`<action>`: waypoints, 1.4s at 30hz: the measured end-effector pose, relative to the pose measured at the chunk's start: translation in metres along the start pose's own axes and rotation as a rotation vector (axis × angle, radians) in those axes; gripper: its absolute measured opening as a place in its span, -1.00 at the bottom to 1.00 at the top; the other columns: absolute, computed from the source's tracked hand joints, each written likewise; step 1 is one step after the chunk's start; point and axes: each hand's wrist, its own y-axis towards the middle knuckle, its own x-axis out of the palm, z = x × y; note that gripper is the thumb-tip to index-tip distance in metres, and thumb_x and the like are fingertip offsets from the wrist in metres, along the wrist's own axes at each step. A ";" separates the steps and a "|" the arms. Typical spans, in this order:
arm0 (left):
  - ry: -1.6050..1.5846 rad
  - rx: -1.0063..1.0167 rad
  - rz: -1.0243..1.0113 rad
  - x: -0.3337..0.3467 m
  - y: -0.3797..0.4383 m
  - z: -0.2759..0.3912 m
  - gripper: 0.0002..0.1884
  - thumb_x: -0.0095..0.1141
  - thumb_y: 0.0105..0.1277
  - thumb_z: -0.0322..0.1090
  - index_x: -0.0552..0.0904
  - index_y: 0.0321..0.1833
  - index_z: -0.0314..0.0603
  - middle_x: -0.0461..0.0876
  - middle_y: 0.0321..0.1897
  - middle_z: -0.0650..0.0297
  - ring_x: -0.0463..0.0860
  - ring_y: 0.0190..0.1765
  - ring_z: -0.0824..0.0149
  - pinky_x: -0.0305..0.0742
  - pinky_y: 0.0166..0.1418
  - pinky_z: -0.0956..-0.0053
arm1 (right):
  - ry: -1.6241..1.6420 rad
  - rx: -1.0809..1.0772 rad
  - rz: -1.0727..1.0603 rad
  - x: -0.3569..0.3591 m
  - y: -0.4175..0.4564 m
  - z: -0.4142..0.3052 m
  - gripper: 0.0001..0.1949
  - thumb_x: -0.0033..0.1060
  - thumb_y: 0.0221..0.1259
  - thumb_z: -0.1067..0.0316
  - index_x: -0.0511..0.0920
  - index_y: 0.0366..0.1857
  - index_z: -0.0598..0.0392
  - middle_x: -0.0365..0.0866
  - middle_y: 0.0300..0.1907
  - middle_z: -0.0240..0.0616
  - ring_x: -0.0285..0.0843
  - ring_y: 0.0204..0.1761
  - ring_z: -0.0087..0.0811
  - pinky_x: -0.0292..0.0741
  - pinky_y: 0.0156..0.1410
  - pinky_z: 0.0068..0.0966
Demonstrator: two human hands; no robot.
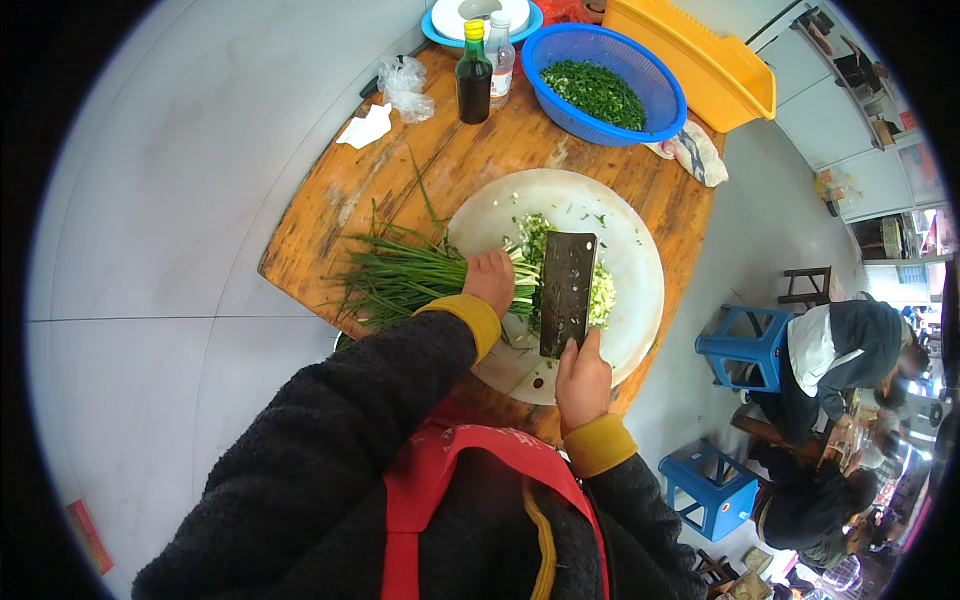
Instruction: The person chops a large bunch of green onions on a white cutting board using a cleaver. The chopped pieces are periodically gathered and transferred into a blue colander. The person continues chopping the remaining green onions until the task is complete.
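Note:
My left hand (pixel 491 281) is closed around a bunch of green onions or chives (pixel 409 277), whose pale ends lie on a round, pale cutting board (pixel 634 300). Gripped in my right hand (pixel 583 382) is a cleaver (pixel 570 289) with a wide, dark blade, bits of chopped greens stuck to it. The blade is just right of the pale ends. Chopped pieces (pixel 602 295) lie on both sides of it, with more pieces above the blade. The long green leaves spread left, off the board and over the wooden table.
On the wooden table (pixel 322 214) stand a blue plastic colander (pixel 536 82) of chopped greens, a dark bottle (pixel 474 86), a clear bottle (pixel 499 56) and a yellow plastic basket (pixel 712 75). A cloth (pixel 697 154) lies at its right edge. People sit at the right, near blue stools (pixel 712 487).

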 end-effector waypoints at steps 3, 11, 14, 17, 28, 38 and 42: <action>0.035 -0.070 0.032 0.017 0.004 0.009 -0.60 -0.03 0.17 -0.29 0.44 0.05 -0.36 0.49 -0.15 0.07 0.48 -0.05 0.11 0.33 0.01 0.23 | -0.090 -0.033 -0.028 -0.002 -0.008 -0.002 -0.71 -0.06 0.32 0.30 0.31 -0.02 0.26 0.55 -0.60 0.15 0.54 -0.50 0.18 0.44 -0.37 0.03; 0.165 -0.084 0.097 0.010 0.001 0.017 -0.55 -0.04 0.14 -0.28 0.43 0.09 -0.38 0.48 -0.16 0.07 0.46 -0.07 0.11 0.29 0.03 0.15 | -0.163 -0.041 -0.103 0.008 0.004 0.004 -0.78 -0.05 0.29 0.32 0.30 -0.13 0.25 0.55 -0.57 0.17 0.54 -0.47 0.19 0.44 -0.35 0.04; 0.115 -0.070 0.041 0.009 -0.001 0.012 -0.51 -0.03 0.14 -0.28 0.41 0.13 -0.40 0.48 -0.15 0.03 0.45 -0.04 0.08 0.27 0.08 0.13 | -0.141 -0.058 -0.166 0.013 0.026 0.008 -0.75 -0.07 0.29 0.30 0.29 -0.12 0.26 0.56 -0.52 0.21 0.56 -0.42 0.19 0.45 -0.33 0.03; 0.029 -0.021 -0.038 0.013 0.003 0.017 -0.49 -0.13 0.26 -0.27 0.38 0.21 -0.51 0.48 -0.03 -0.14 0.42 0.04 -0.12 0.23 0.16 -0.06 | -0.268 -0.014 -0.212 0.042 0.052 0.021 -0.74 -0.11 0.32 0.27 0.28 -0.11 0.26 0.58 -0.50 0.19 0.57 -0.41 0.18 0.47 -0.31 0.01; 0.110 -0.049 0.084 0.005 -0.001 0.011 -0.55 -0.09 0.20 -0.27 0.44 0.13 -0.38 0.47 -0.14 0.07 0.44 -0.05 0.08 0.24 0.11 0.09 | -0.154 -0.048 -0.061 0.010 0.036 -0.003 -0.71 -0.05 0.32 0.28 0.31 -0.02 0.23 0.57 -0.54 0.17 0.55 -0.43 0.20 0.45 -0.31 0.04; 0.075 -0.060 0.048 0.005 0.000 0.015 -0.53 -0.05 0.16 -0.27 0.45 0.12 -0.35 0.46 -0.13 0.08 0.44 -0.06 0.09 0.25 0.09 0.12 | -0.189 0.008 -0.099 0.031 0.017 0.014 -0.80 -0.01 0.30 0.34 0.34 -0.19 0.27 0.53 -0.55 0.21 0.52 -0.44 0.23 0.43 -0.39 -0.01; 0.003 -0.058 0.009 0.003 0.001 0.015 -0.55 -0.05 0.15 -0.28 0.46 0.11 -0.34 0.46 -0.13 0.08 0.44 -0.05 0.10 0.25 0.10 0.13 | -0.194 0.031 -0.013 0.076 0.053 0.011 -0.79 -0.01 0.30 0.33 0.35 -0.17 0.27 0.54 -0.55 0.20 0.53 -0.45 0.21 0.44 -0.37 -0.01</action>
